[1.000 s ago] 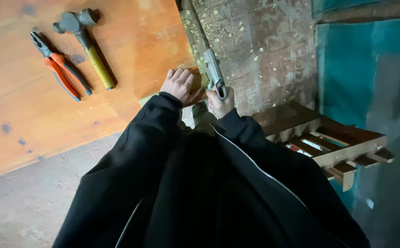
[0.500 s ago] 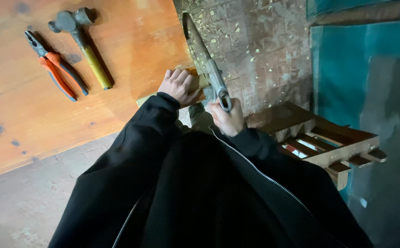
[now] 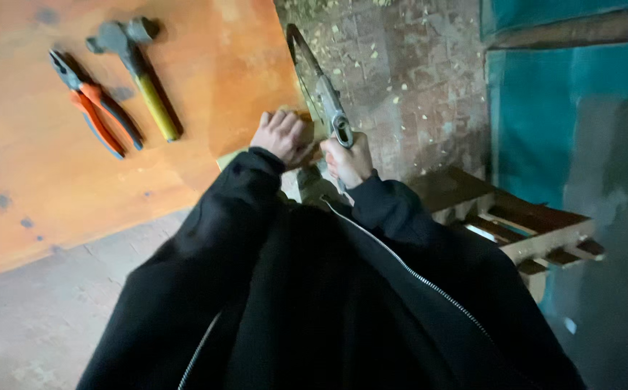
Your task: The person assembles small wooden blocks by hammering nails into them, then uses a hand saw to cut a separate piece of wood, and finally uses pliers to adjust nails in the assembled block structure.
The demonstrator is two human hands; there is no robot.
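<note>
Saw (image 3: 323,90) gripped in right hand (image 3: 348,159), left hand (image 3: 282,136) just beside.

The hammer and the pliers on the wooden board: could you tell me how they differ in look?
The hammer has a grey metal head and one yellowish handle; the pliers have dark jaws and two orange-and-dark handles. The hammer looks longer and thicker than the pliers. Both lie flat on the orange wooden board, side by side, untouched by either hand.
</note>
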